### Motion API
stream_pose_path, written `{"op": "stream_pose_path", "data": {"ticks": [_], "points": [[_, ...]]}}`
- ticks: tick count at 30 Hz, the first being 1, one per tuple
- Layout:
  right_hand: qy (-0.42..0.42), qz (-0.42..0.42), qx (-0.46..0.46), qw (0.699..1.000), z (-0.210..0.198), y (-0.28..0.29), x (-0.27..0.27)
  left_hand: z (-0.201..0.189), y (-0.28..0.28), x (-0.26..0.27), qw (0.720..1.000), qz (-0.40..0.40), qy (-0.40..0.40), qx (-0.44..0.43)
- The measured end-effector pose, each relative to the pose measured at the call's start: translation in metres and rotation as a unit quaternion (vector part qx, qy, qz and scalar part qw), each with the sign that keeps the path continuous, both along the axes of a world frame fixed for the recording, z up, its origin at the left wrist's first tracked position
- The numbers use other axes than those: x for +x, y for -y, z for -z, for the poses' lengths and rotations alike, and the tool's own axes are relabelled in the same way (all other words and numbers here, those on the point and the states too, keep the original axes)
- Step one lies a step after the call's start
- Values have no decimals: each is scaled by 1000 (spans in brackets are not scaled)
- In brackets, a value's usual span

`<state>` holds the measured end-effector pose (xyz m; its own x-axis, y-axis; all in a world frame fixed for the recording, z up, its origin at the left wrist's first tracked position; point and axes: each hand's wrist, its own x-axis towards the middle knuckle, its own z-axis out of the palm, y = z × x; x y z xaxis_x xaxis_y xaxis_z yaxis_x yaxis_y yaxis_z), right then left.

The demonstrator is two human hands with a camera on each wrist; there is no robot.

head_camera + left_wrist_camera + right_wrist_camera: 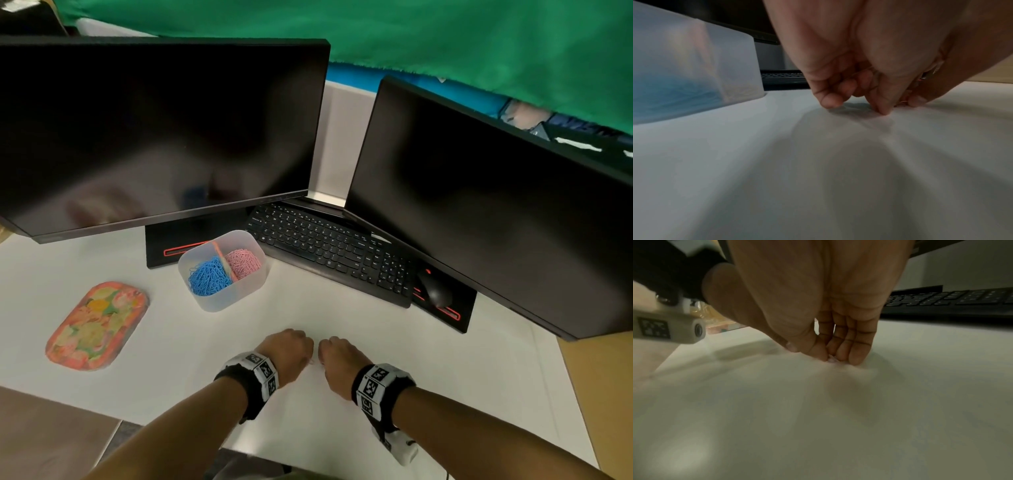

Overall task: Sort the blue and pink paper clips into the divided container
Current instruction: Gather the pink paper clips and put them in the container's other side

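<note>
A translucent divided container (pixel 236 301) stands at mid-table, with blue paper clips (pixel 209 275) in its left half and pink paper clips (pixel 243 262) in its right half. Both hands are side by side near the table's front, knuckles up and fingers curled down. My left hand (pixel 291 349) has its fingertips (pixel 882 108) on the table, and pink paper clips (pixel 903 101) show pinched beside its thumb. My right hand (pixel 337 356) bunches its fingertips (pixel 856 360) on a small pale pink clip (pixel 831 360) on the surface. The container wall (pixel 731 65) looms to the left in the left wrist view.
Two dark monitors stand at the back. A black keyboard (pixel 329 250) and mouse (pixel 435 291) lie right of the container. A flowery orange oval tray (pixel 97 325) lies at the left. The white table's front edge (pixel 171 425) runs just under my forearms.
</note>
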<state>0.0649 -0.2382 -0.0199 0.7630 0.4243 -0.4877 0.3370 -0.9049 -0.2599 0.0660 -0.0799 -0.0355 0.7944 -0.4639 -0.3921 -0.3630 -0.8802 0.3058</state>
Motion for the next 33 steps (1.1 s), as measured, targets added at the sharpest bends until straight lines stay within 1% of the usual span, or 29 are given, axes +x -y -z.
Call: {"op": "stream_pose_path", "data": {"ticks": [2, 5, 7, 9, 11, 13, 15, 16, 18, 20, 22, 24, 25, 26, 27, 29, 33], "points": [[10, -16, 2, 1000, 1, 3, -1, -1, 2, 0, 1000, 4, -11, 24], [13, -18, 19, 1000, 2, 7, 0, -1, 2, -1, 999, -28, -19, 25], [-10, 28, 59, 998, 2, 11, 2, -1, 1, -1, 997, -67, -32, -13], [-23, 104, 117, 987, -1, 16, 7, -2, -3, 2, 991, -105, -54, -63], [-44, 179, 164, 969, -4, 19, 12, -2, -8, 5, 980, -145, -69, -117], [-102, 240, 199, 945, -9, 21, 16, -2, -14, 8, 965, -186, -83, -166], [-157, 261, 218, 927, -16, 23, 17, 0, -17, 9, 951, -219, -84, -202], [-178, 255, 220, 925, -20, 24, 16, 1, -18, 10, 944, -233, -89, -215], [-215, 229, 218, 924, -26, 23, 11, 3, -20, 10, 929, -256, -122, -237], [-250, 199, 204, 925, -30, 18, 2, 3, -21, 11, 907, -281, -174, -260], [-256, 156, 181, 937, -29, 14, -9, 0, -22, 13, 885, -302, -208, -287], [-223, 58, 146, 962, -26, 12, -21, -3, -24, 14, 871, -321, -217, -301], [-201, -7, 126, 971, -24, 12, -26, -4, -25, 14, 868, -328, -220, -303], [-184, -73, 108, 974, -23, 12, -31, -4, -25, 14, 865, -333, -222, -304], [-169, -129, 94, 973, -20, 13, -35, -3, -26, 14, 861, -338, -226, -306], [-147, -202, 83, 965, -15, 14, -41, -2, -26, 13, 849, -350, -235, -318], [-108, -280, 89, 950, -7, 12, -51, -3, -25, 11, 823, -377, -256, -339]]}}
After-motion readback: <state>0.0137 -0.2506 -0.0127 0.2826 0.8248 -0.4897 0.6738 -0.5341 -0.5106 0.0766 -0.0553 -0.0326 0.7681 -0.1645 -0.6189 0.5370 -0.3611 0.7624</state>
